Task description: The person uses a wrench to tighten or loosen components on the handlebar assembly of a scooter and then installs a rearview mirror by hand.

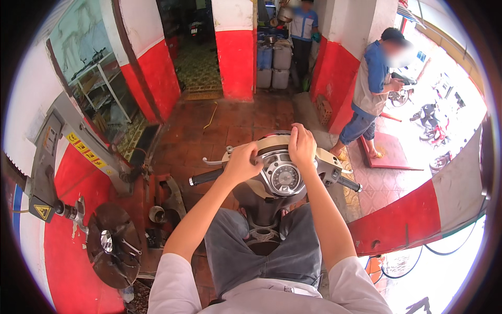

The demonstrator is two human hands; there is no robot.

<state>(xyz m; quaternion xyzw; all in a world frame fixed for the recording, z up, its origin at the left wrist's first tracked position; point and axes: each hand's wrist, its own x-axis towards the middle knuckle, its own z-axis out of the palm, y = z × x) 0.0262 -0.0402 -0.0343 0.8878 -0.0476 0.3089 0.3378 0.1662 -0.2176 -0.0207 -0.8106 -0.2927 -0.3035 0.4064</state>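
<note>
Beige-and-dark scooter handlebar cover (274, 143) surrounds a round speedometer (285, 177) in front of my body. My left hand (243, 163) grips the cover's left side, thumb near the dial and other fingers partly hidden. Over the right side of the same cover lies my right hand (303, 146), its fingers pressed together and reaching over the far edge. Neither hand is on the grips: the black left grip (205, 177) and the right grip (349, 183) stick out free, each with a silver lever. My knees are on either side of the scooter's front.
A tire-changing machine with a round turntable (115, 246) stands at the left, a wrench (132, 246) on it. One person (367, 78) holds a dark object at the right, by a red ramp (384, 152). Another (303, 26) stands behind, near stacked plastic cans (282, 56).
</note>
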